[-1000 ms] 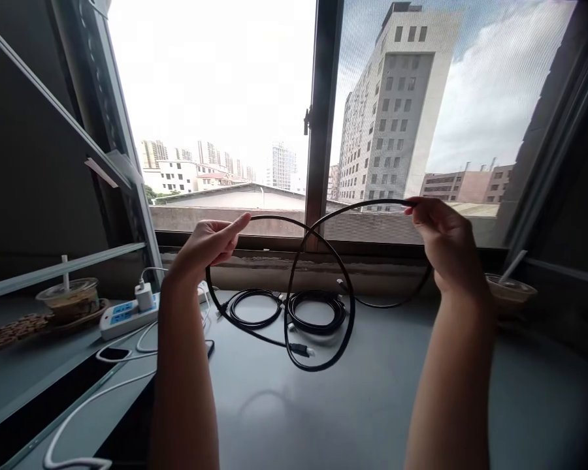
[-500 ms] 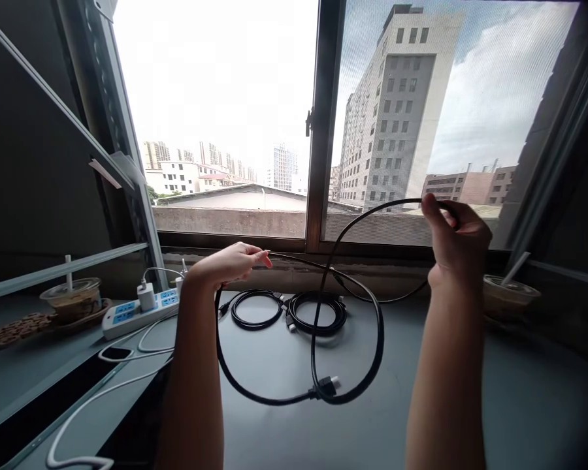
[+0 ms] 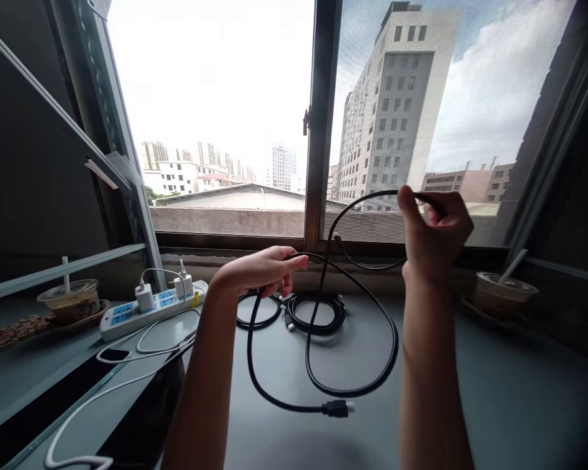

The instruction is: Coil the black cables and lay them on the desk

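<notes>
A long black cable (image 3: 372, 378) hangs in loose loops between my two raised hands above a grey table (image 3: 519, 405). My left hand (image 3: 264, 271) is closed around the cable near the middle of the view. My right hand (image 3: 434, 228) pinches another stretch of it higher up, in front of the window. The cable's plug end (image 3: 338, 408) dangles just above the table below the loops. Two coiled black cables (image 3: 294, 310) lie on the table behind, near the window sill.
A white power strip (image 3: 149, 307) with chargers and white leads sits at the left. A lidded drink cup (image 3: 68, 300) stands farther left and another cup (image 3: 504, 290) at the right. A dark phone or tablet (image 3: 39, 405) lies at the near left edge.
My left hand has moved right and down, sliding along the cable. My right hand shifted slightly left. The hanging loops dropped lower and the plug end now hangs near the table.
</notes>
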`<action>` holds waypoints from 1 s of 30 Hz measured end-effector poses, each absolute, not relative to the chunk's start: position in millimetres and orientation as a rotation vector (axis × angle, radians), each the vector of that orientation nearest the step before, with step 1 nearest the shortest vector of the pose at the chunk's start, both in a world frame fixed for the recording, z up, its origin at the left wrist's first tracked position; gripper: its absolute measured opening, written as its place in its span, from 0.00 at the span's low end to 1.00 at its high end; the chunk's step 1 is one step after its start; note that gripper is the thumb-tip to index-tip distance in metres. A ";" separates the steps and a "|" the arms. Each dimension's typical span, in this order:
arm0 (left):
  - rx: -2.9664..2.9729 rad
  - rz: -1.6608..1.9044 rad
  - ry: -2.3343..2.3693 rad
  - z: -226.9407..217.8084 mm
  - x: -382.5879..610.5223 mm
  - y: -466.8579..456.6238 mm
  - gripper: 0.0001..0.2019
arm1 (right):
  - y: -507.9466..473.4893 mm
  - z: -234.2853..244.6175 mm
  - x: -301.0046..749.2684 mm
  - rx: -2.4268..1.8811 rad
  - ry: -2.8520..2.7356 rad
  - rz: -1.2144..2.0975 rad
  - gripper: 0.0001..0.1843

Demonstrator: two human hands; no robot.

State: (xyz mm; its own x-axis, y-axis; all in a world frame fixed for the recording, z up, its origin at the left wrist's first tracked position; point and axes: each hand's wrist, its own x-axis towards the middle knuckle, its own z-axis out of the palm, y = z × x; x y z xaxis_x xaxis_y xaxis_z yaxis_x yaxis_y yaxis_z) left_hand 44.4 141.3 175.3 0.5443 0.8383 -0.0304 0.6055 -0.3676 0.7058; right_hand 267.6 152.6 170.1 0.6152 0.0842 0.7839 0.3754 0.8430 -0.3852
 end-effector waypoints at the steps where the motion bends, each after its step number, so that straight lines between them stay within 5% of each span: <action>1: 2.122 0.441 1.183 173.2 47.2 144.8 0.17 | 151.2 171.3 265.1 -0.546 -0.889 -0.161 0.14; 11: 2.007 0.422 1.259 154.9 46.8 174.9 0.21 | 137.4 177.7 261.6 -0.588 -0.745 -0.012 0.18; 22: 1.515 0.308 0.551 119.4 66.6 199.6 0.21 | 136.5 175.6 248.3 -0.453 -0.615 -0.190 0.22; 30: 0.991 0.924 0.274 140.4 72.7 206.7 0.16 | 128.2 173.4 240.8 -0.568 -1.161 -0.134 0.22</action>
